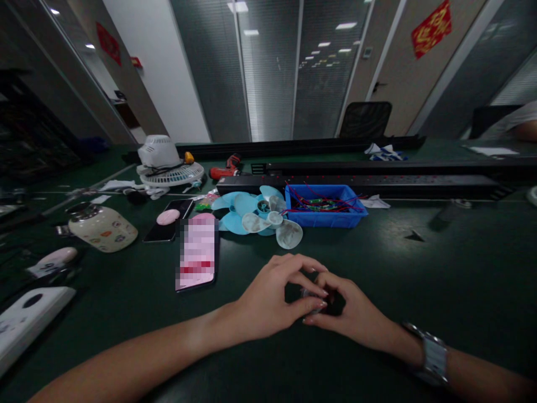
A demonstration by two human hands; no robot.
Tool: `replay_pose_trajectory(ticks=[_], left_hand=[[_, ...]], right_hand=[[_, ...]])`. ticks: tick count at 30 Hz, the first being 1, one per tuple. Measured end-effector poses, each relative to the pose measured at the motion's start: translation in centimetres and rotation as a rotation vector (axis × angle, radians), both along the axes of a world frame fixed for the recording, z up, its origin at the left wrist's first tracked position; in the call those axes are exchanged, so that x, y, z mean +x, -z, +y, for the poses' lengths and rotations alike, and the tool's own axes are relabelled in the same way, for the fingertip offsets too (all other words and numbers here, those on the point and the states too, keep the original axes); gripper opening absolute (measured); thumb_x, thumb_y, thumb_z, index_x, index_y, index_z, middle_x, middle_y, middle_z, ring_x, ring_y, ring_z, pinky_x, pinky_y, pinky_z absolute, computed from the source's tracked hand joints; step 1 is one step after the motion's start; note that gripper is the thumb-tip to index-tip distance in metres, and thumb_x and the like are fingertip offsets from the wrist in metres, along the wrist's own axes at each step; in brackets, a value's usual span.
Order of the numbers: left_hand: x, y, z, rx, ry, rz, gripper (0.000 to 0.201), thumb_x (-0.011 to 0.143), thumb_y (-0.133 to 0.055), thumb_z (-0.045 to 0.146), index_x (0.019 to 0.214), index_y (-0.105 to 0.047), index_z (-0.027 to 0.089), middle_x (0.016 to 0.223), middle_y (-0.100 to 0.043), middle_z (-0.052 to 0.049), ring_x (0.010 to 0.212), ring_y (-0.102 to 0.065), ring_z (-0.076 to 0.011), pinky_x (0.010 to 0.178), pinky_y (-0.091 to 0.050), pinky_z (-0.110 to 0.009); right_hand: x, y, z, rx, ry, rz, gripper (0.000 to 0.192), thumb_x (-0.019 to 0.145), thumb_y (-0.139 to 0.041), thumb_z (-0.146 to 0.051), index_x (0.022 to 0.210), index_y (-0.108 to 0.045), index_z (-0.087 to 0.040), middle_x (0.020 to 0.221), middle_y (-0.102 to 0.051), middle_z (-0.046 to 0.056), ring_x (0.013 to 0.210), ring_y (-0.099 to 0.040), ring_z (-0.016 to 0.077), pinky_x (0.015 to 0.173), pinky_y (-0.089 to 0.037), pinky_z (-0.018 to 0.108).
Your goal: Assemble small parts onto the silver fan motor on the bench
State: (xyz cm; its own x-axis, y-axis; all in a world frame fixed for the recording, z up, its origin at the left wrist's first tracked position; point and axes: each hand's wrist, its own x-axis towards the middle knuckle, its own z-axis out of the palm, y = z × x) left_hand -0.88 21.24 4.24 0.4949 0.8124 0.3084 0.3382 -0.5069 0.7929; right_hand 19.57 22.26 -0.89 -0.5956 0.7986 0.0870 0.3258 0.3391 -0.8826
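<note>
Room: a glass partition (pixel 268 73) with blinds behind it, reflecting ceiling lights; beside it a panelled door (pixel 396 89) and a black mesh-backed chair (pixel 366 119).

Work surface: one dark green table (pixel 474 291), with a dull sheen at right.

Long black rails (pixel 377 184), several, lying across the table's far side.

White fan (pixel 159 154), one, at far left, its grille downward.

Blue bin (pixel 329 219), one, holding a tangle of red and dark wires and green parts.

Fan blades (pixel 237 217), light blue, beside the bin; a paler set overlaps them.

Flask (pixel 104 228), cream, lying on its side (small coloured pictures on it, no wording legible).

Red paper hanging (pixel 432 28), gold characters, too blurred to read; a second red hanging at far left, likewise.

Phone (pixel 197 252), screen lit pink, its text masked by coarse blocks.

Left hand (pixel 277 296): thumb and fingers drawn narrow, pinching a small greyish object (pixel 310 294), at the near middle of the table.

Right hand (pixel 356 313): fingers curved in a ring against the left's fingertips; whether they grip the object cannot be told.

Wristwatch (pixel 435 355), on the right wrist, face unreadable.
</note>
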Motion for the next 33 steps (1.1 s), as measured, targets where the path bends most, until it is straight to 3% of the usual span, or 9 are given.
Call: replay_pose_trajectory(ticks=[4,12,16,21,24,28,33], left_hand=[[0.5,0.7,-0.3,-0.001,-0.119,-0.067,0.018,0.071,-0.084,0.017,0.078,-0.067,0.018,0.102,-0.073,-0.003,0.093,-0.070,-0.0216,0.087,-0.047,-0.036],[-0.5,1.2,-0.6,-0.031,-0.285,-0.231,0.020,0.075,-0.081,0.022,0.087,-0.064,0.020,0.093,-0.073,-0.001,0.081,-0.074,-0.0180,0.077,-0.056,-0.029],[-3.1,2.0,-0.8,-0.159,-0.304,-0.142,0.031,0.075,-0.081,0.020,0.099,-0.061,0.021,0.095,-0.074,-0.001,0.086,-0.076,-0.0200,0.081,-0.057,-0.031],[-5.7,4.3,-1.4,-0.228,-0.324,0.050,0.032,0.079,-0.078,0.023,0.106,-0.061,0.023,0.097,-0.076,-0.002,0.097,-0.074,-0.0248,0.102,-0.047,-0.048],[-6.0,4.9,-1.4,-0.181,-0.306,0.091,0.040,0.078,-0.078,0.024,0.114,-0.060,0.025,0.096,-0.077,-0.002,0.103,-0.071,-0.0262,0.106,-0.043,-0.052],[-6.1,4.8,-1.2,-0.055,-0.338,0.156,0.033,0.076,-0.080,0.025,0.107,-0.068,0.025,0.116,-0.070,-0.005,0.114,-0.063,-0.0260,0.100,-0.049,-0.046],[-6.0,4.9,-1.4,-0.029,-0.383,0.175,0.015,0.079,-0.078,0.024,0.092,-0.070,0.023,0.104,-0.074,-0.004,0.104,-0.067,-0.0258,0.092,-0.053,-0.046]], right_hand=[[-0.1,0.0,0.0,-0.013,0.024,0.003,0.032,0.075,-0.082,-0.034,0.083,-0.055,-0.020,0.076,-0.057,-0.004,0.069,-0.052,0.0140,0.060,-0.039,0.025],[-0.3,-0.5,0.0,-0.059,0.017,-0.014,0.033,0.074,-0.082,-0.040,0.085,-0.059,-0.019,0.078,-0.060,-0.002,0.069,-0.054,0.0144,0.060,-0.041,0.026],[-0.2,-0.6,0.0,-0.050,0.015,-0.030,0.032,0.075,-0.082,-0.040,0.089,-0.061,-0.020,0.087,-0.064,-0.001,0.072,-0.056,0.0148,0.063,-0.042,0.026],[-0.1,-0.5,-0.1,-0.075,0.012,-0.019,0.033,0.075,-0.082,-0.041,0.089,-0.060,-0.020,0.095,-0.067,0.001,0.074,-0.058,0.0151,0.063,-0.044,0.027],[-0.1,-0.5,-0.1,-0.064,0.014,-0.020,0.033,0.076,-0.082,-0.041,0.089,-0.060,-0.020,0.094,-0.067,0.001,0.074,-0.058,0.0151,0.064,-0.044,0.027],[-0.1,-0.6,-0.1,-0.066,0.011,-0.023,0.033,0.075,-0.082,-0.040,0.089,-0.060,-0.020,0.092,-0.067,0.001,0.074,-0.058,0.0156,0.063,-0.044,0.028],[-0.2,-0.5,-0.1,-0.087,0.012,-0.011,0.034,0.075,-0.083,-0.040,0.089,-0.060,-0.020,0.093,-0.066,0.001,0.074,-0.058,0.0156,0.064,-0.044,0.028]])
